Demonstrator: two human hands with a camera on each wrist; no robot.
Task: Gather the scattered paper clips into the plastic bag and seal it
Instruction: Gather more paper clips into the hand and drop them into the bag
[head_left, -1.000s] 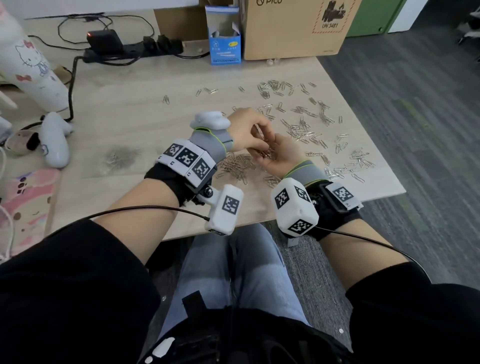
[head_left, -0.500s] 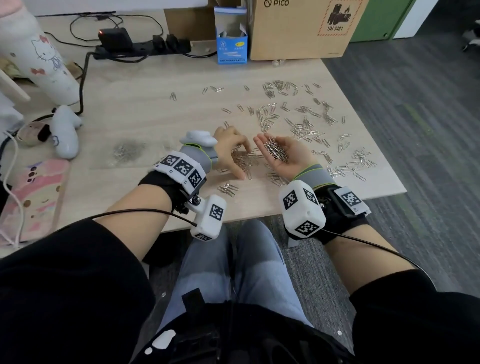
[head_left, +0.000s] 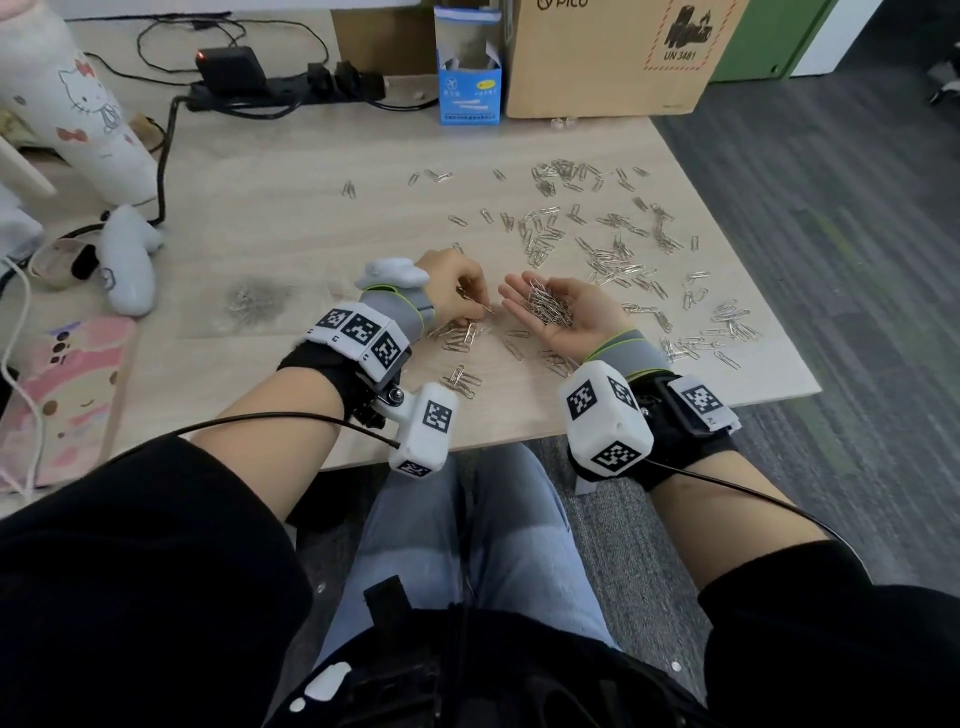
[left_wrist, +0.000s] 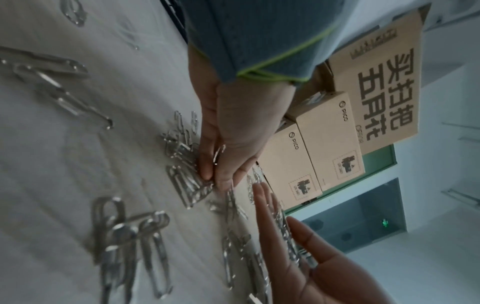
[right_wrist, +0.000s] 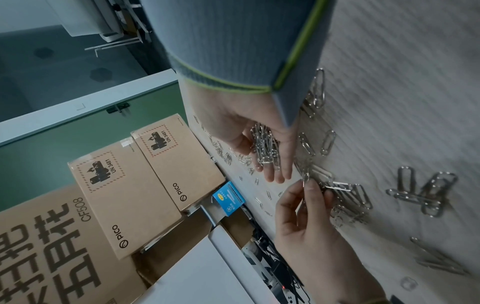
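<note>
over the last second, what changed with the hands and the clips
The left hand came off the right palm, went down to the table and now pinches a paper clip beside the small pile there. The right hand turned palm up and opened flat, showing its heap of clips. The scattered clips farther out and the plastic bag stayed put.

In the head view the left hand (head_left: 451, 283) covers its own fingertips, so how many clips (head_left: 470, 306) they pinch cannot be told. The bag (head_left: 254, 304) is a faint sheen on the table (head_left: 270, 197); its edges and mouth are unclear. The near clips (left_wrist: 130, 242) in the left wrist view are blurred. The top edge crops the carton (head_left: 608, 57).
</note>
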